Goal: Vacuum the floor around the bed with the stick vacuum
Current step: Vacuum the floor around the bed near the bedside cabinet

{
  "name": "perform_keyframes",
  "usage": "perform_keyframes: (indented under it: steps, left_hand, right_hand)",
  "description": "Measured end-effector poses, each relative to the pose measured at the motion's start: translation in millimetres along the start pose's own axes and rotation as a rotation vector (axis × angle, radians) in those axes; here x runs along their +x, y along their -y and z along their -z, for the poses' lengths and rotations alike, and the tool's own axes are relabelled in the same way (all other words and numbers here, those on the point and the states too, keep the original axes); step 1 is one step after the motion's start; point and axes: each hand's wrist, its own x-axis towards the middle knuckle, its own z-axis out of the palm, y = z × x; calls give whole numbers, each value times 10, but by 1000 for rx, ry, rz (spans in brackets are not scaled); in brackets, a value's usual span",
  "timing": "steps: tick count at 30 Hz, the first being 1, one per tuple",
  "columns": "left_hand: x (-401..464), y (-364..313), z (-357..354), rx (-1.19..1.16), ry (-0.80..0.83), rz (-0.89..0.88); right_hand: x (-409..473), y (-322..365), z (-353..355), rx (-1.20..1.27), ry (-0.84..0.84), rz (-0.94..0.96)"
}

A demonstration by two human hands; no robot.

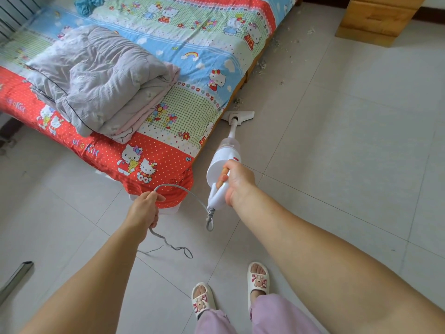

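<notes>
A white stick vacuum (222,160) leans away from me, its handle gripped by my right hand (238,182). Its flat floor head (239,115) rests on the grey tiles against the bed's right side. My left hand (144,209) is closed on the grey power cord (178,188), which loops from the handle's rear and trails onto the floor by my feet. The bed (168,56) wears a cartoon-print sheet in red, blue and green. Bits of white debris (261,66) lie scattered on the floor along the bed's edge, beyond the floor head.
A folded grey quilt (101,80) lies on the bed. A wooden cabinet (375,18) stands at the far right. More debris (297,39) lies near it. A dark metal bar (16,276) shows at the lower left. My feet in slippers (257,278) stand on the tiles.
</notes>
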Motion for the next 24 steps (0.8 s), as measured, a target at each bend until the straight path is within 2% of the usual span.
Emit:
perform_keyframes:
  steps: [12, 24]
  left_hand:
    - [64, 21, 3, -4, -5, 1]
    - [87, -21, 36, -7, -23, 26]
  right_hand:
    - [139, 100, 47, -140, -27, 29]
    - [201, 268, -43, -170, 7, 18]
